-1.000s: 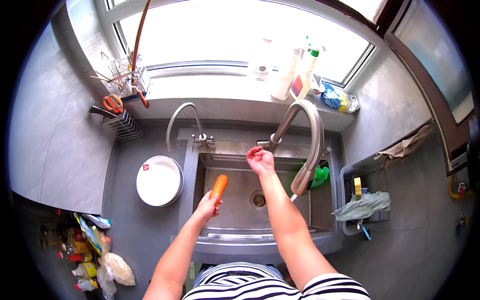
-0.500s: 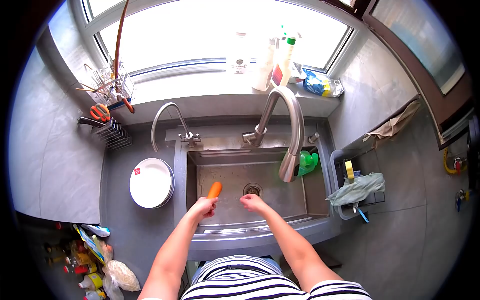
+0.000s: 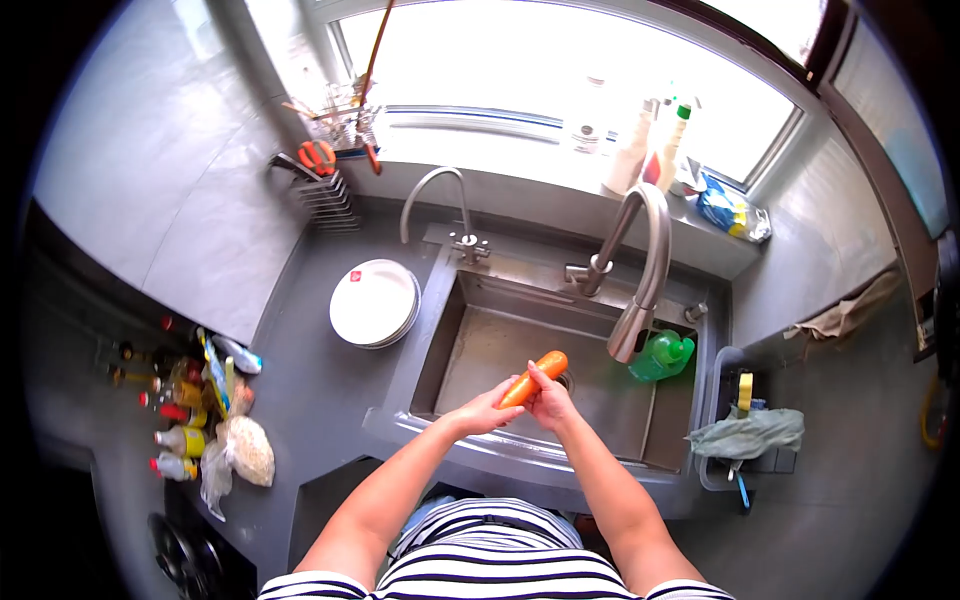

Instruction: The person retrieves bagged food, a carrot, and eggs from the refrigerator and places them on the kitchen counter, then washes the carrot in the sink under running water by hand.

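Observation:
An orange carrot (image 3: 535, 379) is held slantwise over the front part of the steel sink (image 3: 480, 350). My left hand (image 3: 487, 409) grips its lower left end, fingers closed round it. Against its right side my right hand (image 3: 550, 400) is closed too, with the thumb lying over the carrot. The tall faucet (image 3: 645, 270) arches over the sink to the right of both hands. A green soap bottle (image 3: 662, 357) lies or leans in the sink's right back corner. The drain is partly hidden behind the carrot and right hand.
A stack of white plates (image 3: 375, 303) stands on the counter left of the sink, near a slim second faucet (image 3: 467, 240). Right of the sink is a grey bin (image 3: 715, 410) with a draped cloth (image 3: 750, 434). Several bottles and bags crowd the far left counter.
My right hand, earlier apart from the carrot, has come over and taken hold of it. The carrot has swung into a flatter slant, and the whole view has turned toward the left.

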{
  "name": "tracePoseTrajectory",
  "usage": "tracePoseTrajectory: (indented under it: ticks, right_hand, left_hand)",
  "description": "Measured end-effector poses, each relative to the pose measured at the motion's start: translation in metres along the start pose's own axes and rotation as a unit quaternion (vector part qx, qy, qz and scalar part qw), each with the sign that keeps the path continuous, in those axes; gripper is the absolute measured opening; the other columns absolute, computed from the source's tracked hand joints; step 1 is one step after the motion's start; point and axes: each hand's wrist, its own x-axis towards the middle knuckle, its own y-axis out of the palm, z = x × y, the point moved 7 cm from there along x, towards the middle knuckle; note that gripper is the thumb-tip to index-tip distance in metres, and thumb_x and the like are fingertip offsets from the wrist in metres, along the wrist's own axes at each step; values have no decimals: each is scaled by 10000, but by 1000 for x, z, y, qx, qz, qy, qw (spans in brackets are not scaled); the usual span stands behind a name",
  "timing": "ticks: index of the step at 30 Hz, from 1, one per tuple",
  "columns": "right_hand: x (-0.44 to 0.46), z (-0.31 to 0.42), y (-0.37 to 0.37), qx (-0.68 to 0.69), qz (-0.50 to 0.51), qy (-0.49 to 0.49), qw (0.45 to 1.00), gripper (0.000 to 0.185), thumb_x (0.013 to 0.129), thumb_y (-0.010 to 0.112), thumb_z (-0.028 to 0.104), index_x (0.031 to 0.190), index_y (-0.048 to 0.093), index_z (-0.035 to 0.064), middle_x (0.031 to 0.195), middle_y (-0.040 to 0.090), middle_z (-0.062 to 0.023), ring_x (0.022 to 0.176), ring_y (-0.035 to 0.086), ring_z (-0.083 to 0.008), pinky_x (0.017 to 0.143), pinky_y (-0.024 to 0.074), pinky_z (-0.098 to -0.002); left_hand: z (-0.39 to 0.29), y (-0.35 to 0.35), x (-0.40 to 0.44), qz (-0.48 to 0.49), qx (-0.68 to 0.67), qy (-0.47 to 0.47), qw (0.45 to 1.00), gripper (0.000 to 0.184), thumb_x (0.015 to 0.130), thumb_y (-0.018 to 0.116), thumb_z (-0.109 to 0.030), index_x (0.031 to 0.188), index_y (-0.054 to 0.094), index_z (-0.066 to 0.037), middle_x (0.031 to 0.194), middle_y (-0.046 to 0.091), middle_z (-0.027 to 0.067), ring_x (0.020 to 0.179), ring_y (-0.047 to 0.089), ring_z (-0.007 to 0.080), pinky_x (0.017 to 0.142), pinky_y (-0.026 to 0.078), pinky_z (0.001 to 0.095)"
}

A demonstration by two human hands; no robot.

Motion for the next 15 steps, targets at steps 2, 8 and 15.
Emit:
tracePoseTrajectory:
  ticks: [2, 8, 15]
  right_hand:
    - [3, 0, 3, 18, 96, 57, 994, 345, 841, 700, 341, 1032, 566, 86, 982, 666, -78, 861, 650, -189, 744, 531, -313]
    - [34, 2, -58, -259, -125, -40, 957, 172, 720, 629, 182, 807, 515, 88, 722, 501, -18, 612, 508, -153, 582, 484, -321]
    - [51, -47, 106, -268, 98, 11, 958, 314, 768, 643, 185, 1015, 498, 57, 944, 518, -54, 881, 568, -174, 839, 515, -355]
  left_hand:
    - [-4, 11, -13, 39, -27, -1, 999, 803, 909, 627, -394, 1520, 154, -173, 1162, 518, 57, 993, 520, 119, 851, 466, 278]
    - [45, -42, -49, -201, -318, -57, 925, 664, 930, 590, -370, 1460, 278, -118, 1321, 499, 152, 1101, 569, 251, 907, 492, 369]
    - [107, -189, -99, -415, -474, 3, 777, 637, 934, 568, -398, 1413, 261, -111, 1308, 473, 207, 989, 603, 287, 790, 519, 398]
